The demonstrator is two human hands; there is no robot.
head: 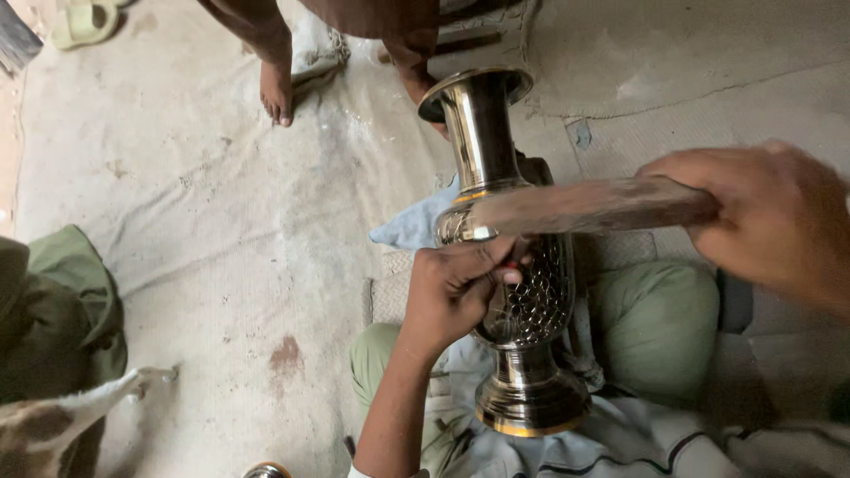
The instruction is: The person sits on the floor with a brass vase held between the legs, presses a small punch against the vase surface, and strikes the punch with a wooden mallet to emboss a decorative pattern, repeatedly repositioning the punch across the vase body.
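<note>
L hand point(456, 288) pinches small tool against metal vase point(513, 265) body, fingers together. R hand point(766, 221) clamped on hammer point(584, 205), blurred, over vase. Vase lies across lap.

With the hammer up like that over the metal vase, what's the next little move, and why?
Probably a short downward tap. The right hand holds the hammer blurred above the vase, while the left hand pinches a small tool against its dimpled belly, beside finished dimples.
</note>
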